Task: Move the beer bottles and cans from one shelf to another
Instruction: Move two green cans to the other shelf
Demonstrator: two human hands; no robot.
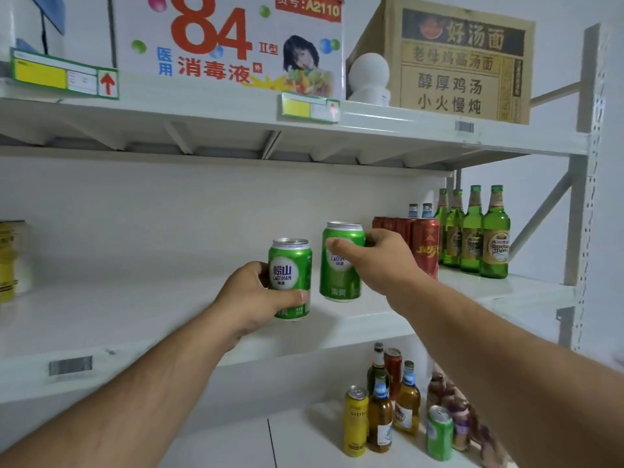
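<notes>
My left hand point(251, 300) grips a green Laoshan beer can point(290, 265) just above the white middle shelf point(135, 319). Beside it, my right hand point(381, 258) holds a second green Laoshan can point(341, 275) by its upper part, slightly higher and further right. Both cans are upright and hover over the shelf's front half. Red cans point(426, 246) and green beer bottles point(494, 238) stand at the shelf's right end. On the lower shelf point(304, 440) stand a yellow can point(356, 420), a green can point(439, 434) and amber bottles point(380, 413).
The upper shelf point(371, 126) carries a white 84 disinfectant carton point(229, 42), a brown noodle carton point(452, 62) and a white round object point(369, 77). A yellow package point(10, 258) sits at the middle shelf's far left. A grey upright post point(587, 163) bounds the right side.
</notes>
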